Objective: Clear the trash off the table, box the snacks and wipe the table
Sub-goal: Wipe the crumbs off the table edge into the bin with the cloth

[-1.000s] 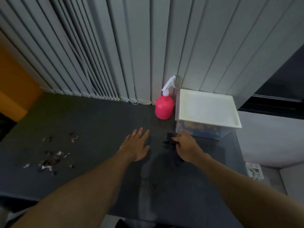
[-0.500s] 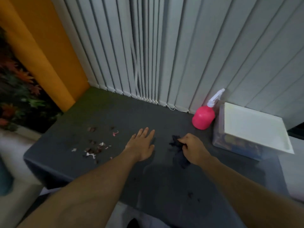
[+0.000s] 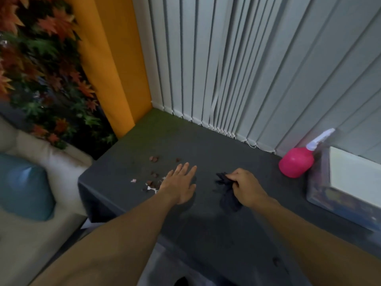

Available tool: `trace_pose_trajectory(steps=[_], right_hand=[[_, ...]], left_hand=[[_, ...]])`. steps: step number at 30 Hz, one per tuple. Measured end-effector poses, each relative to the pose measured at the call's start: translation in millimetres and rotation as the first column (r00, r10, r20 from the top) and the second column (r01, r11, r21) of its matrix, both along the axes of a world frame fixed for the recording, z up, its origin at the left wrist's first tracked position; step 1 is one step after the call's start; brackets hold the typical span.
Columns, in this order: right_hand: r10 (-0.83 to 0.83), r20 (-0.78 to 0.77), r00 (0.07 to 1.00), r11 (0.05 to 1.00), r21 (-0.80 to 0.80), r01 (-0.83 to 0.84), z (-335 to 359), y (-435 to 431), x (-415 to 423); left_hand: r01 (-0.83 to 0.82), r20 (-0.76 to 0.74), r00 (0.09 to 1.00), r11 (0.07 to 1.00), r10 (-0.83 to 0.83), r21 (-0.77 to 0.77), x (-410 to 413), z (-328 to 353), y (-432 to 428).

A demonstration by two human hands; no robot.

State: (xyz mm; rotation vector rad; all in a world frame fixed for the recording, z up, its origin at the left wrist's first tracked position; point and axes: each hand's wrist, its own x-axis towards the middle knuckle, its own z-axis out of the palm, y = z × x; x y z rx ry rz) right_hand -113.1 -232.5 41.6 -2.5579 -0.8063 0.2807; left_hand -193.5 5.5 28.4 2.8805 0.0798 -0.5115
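reaching the scraps, the flat left hand now lies beside them; right hand pinches the dark cloth, so sweeping looks next.

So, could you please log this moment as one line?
left hand open by crumbs on table | right hand grips dark cloth | spray bottle, lidded box at right

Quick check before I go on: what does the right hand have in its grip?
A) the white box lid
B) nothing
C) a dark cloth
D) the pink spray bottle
C: the right hand pinches the dark cloth on the table, well apart from the pink spray bottle.
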Motion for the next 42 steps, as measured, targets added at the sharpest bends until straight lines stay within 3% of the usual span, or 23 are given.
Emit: trace_pose_trajectory(steps=[8,18,27,42], right_hand=[[0.093,0.001,0.996,0.995,-0.026,-0.093,-11.3,42.6,5.4],[0.092,-0.042,0.995,0.991,-0.095,-0.096,-39.8,57.8,2.0],[0.001,-0.29,0.957,0.942,-0.32,-0.098,-59.6,58.6,10.6],[-0.069,-0.179,0.981,0.965,-0.261,0.021,-2.9,52.7,34.8]], left_hand=[[-0.112,-0.006,0.994,0.993,0.112,-0.024,-15.7,-5.6,35.2],[-0.177,-0.039,0.984,0.983,0.176,-0.042,-24.6,-20.9,48.2],[-0.187,-0.05,0.982,0.982,0.184,-0.042,-18.4,-22.0,53.6],[-0.115,0.043,0.992,0.993,0.115,-0.007,11.7,21.3,50.6]])
